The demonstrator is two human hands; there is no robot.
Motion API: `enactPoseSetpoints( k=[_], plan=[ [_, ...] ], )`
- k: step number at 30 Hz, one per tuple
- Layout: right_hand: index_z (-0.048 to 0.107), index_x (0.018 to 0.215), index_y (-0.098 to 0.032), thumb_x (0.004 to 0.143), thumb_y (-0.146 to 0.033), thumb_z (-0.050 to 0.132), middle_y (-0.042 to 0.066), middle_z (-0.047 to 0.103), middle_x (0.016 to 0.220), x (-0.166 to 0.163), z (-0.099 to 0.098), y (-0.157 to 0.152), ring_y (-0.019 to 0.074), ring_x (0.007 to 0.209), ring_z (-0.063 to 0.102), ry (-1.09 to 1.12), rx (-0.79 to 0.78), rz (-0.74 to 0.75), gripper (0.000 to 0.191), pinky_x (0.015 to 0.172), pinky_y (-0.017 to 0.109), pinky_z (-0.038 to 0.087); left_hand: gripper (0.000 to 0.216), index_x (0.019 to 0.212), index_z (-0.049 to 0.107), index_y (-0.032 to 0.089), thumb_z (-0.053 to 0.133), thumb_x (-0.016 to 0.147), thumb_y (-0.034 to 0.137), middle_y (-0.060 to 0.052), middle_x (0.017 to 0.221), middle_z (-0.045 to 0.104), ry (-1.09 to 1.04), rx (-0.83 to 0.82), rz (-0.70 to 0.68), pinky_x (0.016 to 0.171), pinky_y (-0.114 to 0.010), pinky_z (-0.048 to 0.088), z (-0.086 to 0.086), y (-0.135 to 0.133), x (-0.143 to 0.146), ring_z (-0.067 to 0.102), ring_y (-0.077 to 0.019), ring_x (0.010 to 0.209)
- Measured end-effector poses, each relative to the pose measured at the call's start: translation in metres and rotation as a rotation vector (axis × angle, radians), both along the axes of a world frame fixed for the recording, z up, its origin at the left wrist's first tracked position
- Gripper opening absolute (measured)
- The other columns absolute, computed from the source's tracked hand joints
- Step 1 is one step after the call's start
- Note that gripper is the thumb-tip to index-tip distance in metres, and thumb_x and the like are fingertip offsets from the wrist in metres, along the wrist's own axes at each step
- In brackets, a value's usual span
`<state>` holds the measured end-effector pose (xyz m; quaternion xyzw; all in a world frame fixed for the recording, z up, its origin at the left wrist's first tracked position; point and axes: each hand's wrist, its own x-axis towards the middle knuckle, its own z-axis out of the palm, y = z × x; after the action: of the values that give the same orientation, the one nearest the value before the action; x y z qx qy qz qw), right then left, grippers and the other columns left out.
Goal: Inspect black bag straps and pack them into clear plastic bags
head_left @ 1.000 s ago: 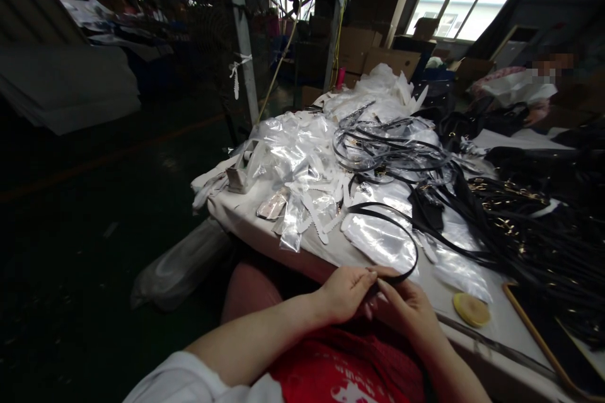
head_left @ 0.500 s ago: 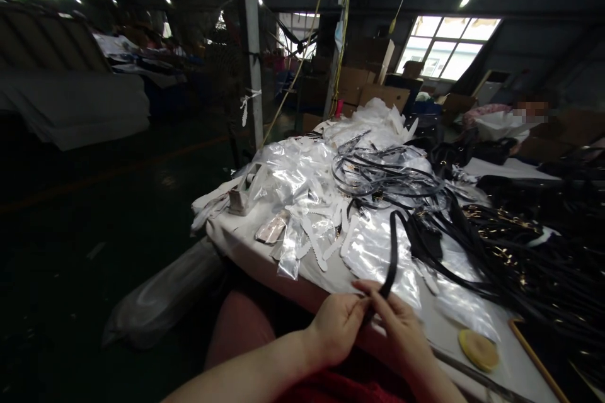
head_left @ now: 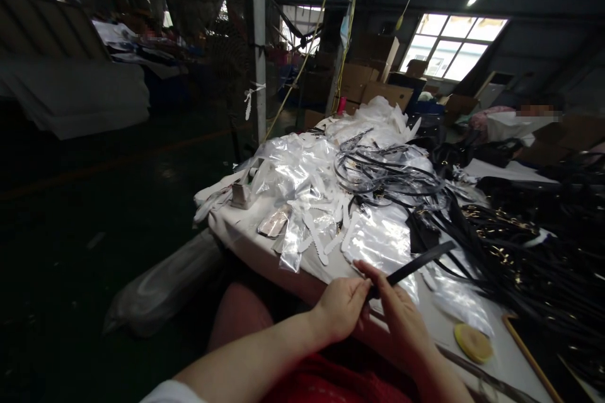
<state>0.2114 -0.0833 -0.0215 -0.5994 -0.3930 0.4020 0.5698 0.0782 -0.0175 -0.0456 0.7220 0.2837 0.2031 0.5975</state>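
A flat black strap (head_left: pixel 420 262) runs between my two hands at the front edge of the table, its free length pointing up and to the right. My left hand (head_left: pixel 341 307) is closed, thumb and fingers pinching the strap's near end. My right hand (head_left: pixel 396 305) lies against the strap from the other side, fingers bent around it, partly hiding it. Just beyond the hands lie clear plastic bags (head_left: pixel 380 236) and white notched strips (head_left: pixel 314 236). A coil of thin black straps (head_left: pixel 382 170) in plastic rests farther back.
A large heap of black straps with gold metal fittings (head_left: pixel 505 245) covers the right side. A round yellow tape roll (head_left: pixel 472 342) sits at the near right. Behind the table stand a grey post (head_left: pixel 258 44) and cardboard boxes (head_left: pixel 357 80). Another person (head_left: pixel 513 126) is at the far right.
The strap's free part, bent over in a loop before, now stretches out straight to the right. Both hands stay together at nearly the same place. The view has shifted slightly.
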Motion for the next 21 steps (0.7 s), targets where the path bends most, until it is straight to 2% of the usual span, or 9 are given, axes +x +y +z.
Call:
enactPoseSetpoints(
  k=[2, 3, 6, 9, 11, 14, 16, 18, 21],
  plan=[
    [0.077, 0.102, -0.027, 0.082, -0.055, 0.066, 0.008, 0.075, 0.111, -0.005, -0.006, -0.001, 0.0313, 0.111, 0.065, 0.05, -0.018, 0.051, 0.036, 0.096, 0.046, 0.052, 0.056, 0.076, 0.058, 0.016, 0.023, 0.099, 0.054, -0.003, 0.066, 0.06, -0.002, 0.094, 0.029, 0.061, -0.025, 0.04, -0.001, 0.001, 0.002, 0.056, -0.0153, 0.061],
    [0.077, 0.102, -0.027, 0.083, -0.054, 0.066, 0.009, 0.076, 0.106, 0.001, -0.007, -0.001, 0.0301, 0.106, 0.067, 0.108, 0.004, 0.031, 0.035, 0.094, 0.046, 0.053, 0.054, 0.074, 0.058, 0.017, 0.024, 0.099, 0.052, -0.004, 0.068, 0.06, 0.015, 0.163, 0.038, 0.063, -0.025, 0.04, -0.002, 0.003, 0.0, 0.056, -0.0159, 0.065],
    [0.076, 0.101, -0.024, 0.084, -0.051, 0.066, 0.006, 0.078, 0.088, 0.039, -0.001, 0.001, 0.0236, 0.091, 0.072, 0.279, 0.11, -0.151, 0.033, 0.092, 0.041, 0.054, 0.049, 0.067, 0.053, 0.018, 0.028, 0.099, 0.046, -0.002, 0.065, 0.057, 0.095, 0.299, 0.045, 0.063, -0.026, 0.037, -0.007, 0.007, -0.009, 0.052, -0.0157, 0.064],
    [0.076, 0.1, -0.022, 0.084, -0.053, 0.066, 0.006, 0.078, 0.09, 0.067, 0.005, 0.004, 0.0213, 0.094, 0.072, 0.318, 0.15, -0.286, 0.036, 0.099, 0.037, 0.05, 0.053, 0.062, 0.048, 0.019, 0.026, 0.098, 0.05, 0.0, 0.056, 0.05, 0.126, 0.235, 0.032, 0.059, -0.025, 0.038, -0.011, 0.009, -0.011, 0.051, -0.0142, 0.056],
    [0.076, 0.103, -0.021, 0.085, -0.056, 0.064, 0.01, 0.078, 0.101, 0.061, 0.004, 0.005, 0.0245, 0.104, 0.069, 0.274, 0.1, -0.245, 0.042, 0.105, 0.04, 0.045, 0.058, 0.065, 0.051, 0.018, 0.022, 0.098, 0.056, 0.001, 0.053, 0.051, 0.112, 0.081, -0.004, 0.053, -0.023, 0.038, -0.013, 0.007, -0.004, 0.052, -0.0131, 0.05],
    [0.077, 0.104, -0.021, 0.084, -0.059, 0.063, 0.011, 0.076, 0.107, 0.028, -0.01, 0.005, 0.0299, 0.112, 0.066, 0.243, -0.012, -0.106, 0.045, 0.108, 0.048, 0.04, 0.058, 0.074, 0.054, 0.017, 0.021, 0.097, 0.059, 0.001, 0.053, 0.053, 0.075, -0.088, -0.022, 0.049, -0.023, 0.039, -0.015, 0.004, 0.016, 0.051, -0.0125, 0.044],
    [0.078, 0.1, -0.021, 0.08, -0.054, 0.07, 0.009, 0.076, 0.107, 0.01, -0.021, 0.004, 0.0311, 0.113, 0.065, 0.279, -0.055, -0.057, 0.039, 0.106, 0.048, 0.043, 0.056, 0.074, 0.054, 0.017, 0.022, 0.097, 0.056, 0.001, 0.054, 0.054, 0.048, -0.065, 0.003, 0.052, -0.024, 0.041, -0.017, 0.005, 0.026, 0.052, -0.0134, 0.047],
    [0.078, 0.094, -0.019, 0.074, -0.049, 0.077, 0.01, 0.077, 0.102, 0.009, -0.03, 0.003, 0.0309, 0.108, 0.067, 0.358, -0.056, -0.077, 0.036, 0.099, 0.045, 0.049, 0.051, 0.072, 0.055, 0.017, 0.025, 0.098, 0.05, -0.002, 0.059, 0.057, 0.032, 0.044, 0.019, 0.059, -0.025, 0.042, -0.018, 0.009, 0.03, 0.056, -0.0154, 0.057],
    [0.077, 0.088, -0.017, 0.077, -0.046, 0.076, 0.009, 0.078, 0.086, 0.047, -0.034, 0.001, 0.024, 0.085, 0.073, 0.471, -0.016, -0.218, 0.031, 0.083, 0.036, 0.058, 0.046, 0.07, 0.055, 0.018, 0.029, 0.097, 0.044, -0.004, 0.068, 0.061, 0.077, 0.2, 0.014, 0.065, -0.027, 0.039, -0.019, 0.016, 0.021, 0.058, -0.0182, 0.068]
  ],
)
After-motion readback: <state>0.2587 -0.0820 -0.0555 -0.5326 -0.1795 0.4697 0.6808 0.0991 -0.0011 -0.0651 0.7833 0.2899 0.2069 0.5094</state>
